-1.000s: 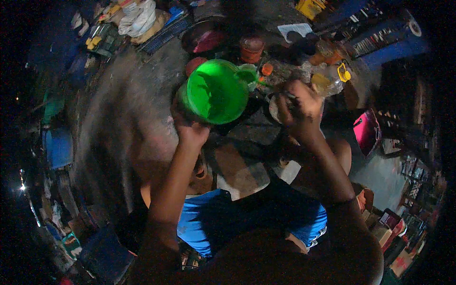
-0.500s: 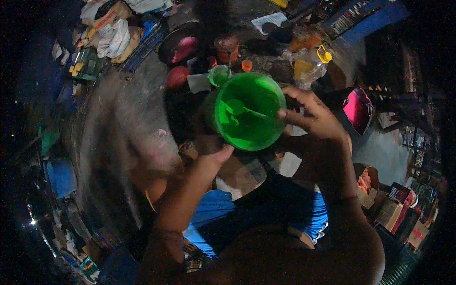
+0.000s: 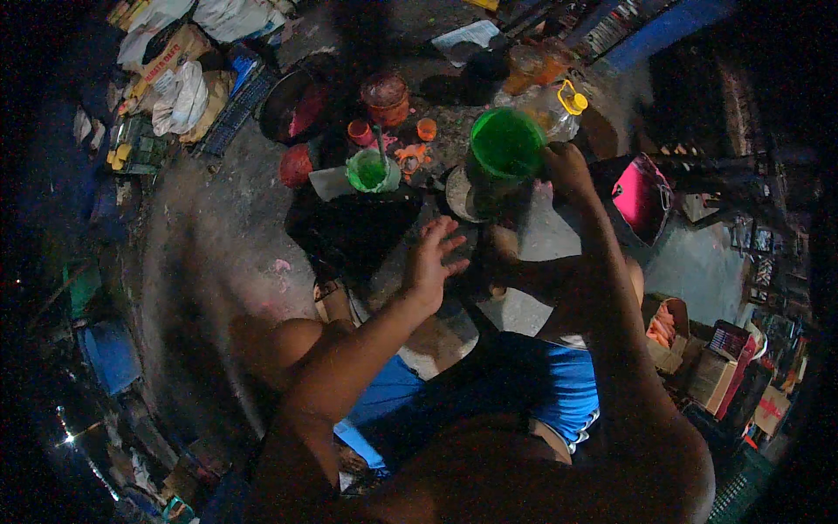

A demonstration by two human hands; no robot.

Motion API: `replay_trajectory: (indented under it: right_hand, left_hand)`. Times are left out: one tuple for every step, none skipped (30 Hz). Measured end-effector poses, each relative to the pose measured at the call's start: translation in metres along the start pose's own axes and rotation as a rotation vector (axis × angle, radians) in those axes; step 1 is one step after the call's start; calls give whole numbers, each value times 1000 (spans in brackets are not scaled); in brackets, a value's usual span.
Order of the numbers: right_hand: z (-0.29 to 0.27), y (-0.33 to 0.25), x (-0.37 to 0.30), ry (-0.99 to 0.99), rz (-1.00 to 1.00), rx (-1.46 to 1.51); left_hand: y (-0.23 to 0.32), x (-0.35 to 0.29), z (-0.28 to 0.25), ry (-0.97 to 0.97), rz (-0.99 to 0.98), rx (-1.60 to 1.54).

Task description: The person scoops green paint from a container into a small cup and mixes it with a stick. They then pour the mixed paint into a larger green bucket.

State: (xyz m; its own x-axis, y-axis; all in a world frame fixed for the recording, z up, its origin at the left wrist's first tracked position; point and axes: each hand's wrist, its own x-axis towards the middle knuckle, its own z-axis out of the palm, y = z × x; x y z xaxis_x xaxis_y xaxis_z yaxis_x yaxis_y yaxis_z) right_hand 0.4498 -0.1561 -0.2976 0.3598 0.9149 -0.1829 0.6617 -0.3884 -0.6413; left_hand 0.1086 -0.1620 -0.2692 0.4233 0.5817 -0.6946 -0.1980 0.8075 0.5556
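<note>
My right hand [image 3: 567, 170] grips the rim of a round green tub [image 3: 506, 144] on its right side, fingers closed. The tub is held out ahead of me, its mouth facing me; its inside is bright green and slightly blurred. My left hand [image 3: 432, 262] is raised nearer to me, fingers spread and holding nothing. Below and left of the tub is a pale round container [image 3: 461, 194], partly in shadow. Farther left stands a small pail [image 3: 374, 171] with green stuff in it and a stick standing upright.
Orange cups [image 3: 426, 129], a reddish pot [image 3: 385, 98] and a dark basin [image 3: 292, 105] stand on the floor ahead. Right of the tub are a clear jug with a yellow cap [image 3: 572, 100] and a pink-lined container [image 3: 642, 201]. Sacks [image 3: 179, 96] lie far left; boxes [image 3: 711, 384] stand right.
The green tub has moved away from me and to the right in my right hand. My left hand has let go of it and opened. The small pail and pale container now show.
</note>
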Motion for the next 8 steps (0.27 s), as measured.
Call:
replay_trajectory:
  right_hand:
    - [13, 60, 20, 49, -91, -314]
    - [43, 80, 36, 149, -54, -300]
    - [71, 90, 55, 253, -23, -290]
    - [98, 96, 72, 326, -93, -235]
    - [121, 112, 92, 263, -56, -328]
    - [139, 133, 110, 203, -20, -428]
    - [140, 167, 137, 4, 132, -675]
    - [172, 160, 149, -26, 97, -650]
  left_hand:
    - [0, 3, 11, -8, 111, 103]
    - [2, 6, 12, 18, 240, 201]
    - [6, 11, 8, 90, 383, 247]
    - [9, 14, 0, 169, 526, 289]
    - [11, 18, -5, 235, 660, 330]
    - [14, 23, -4, 259, 739, 407]
    - [19, 27, 5, 260, 817, 471]
    - [29, 22, -4, 354, 900, 567]
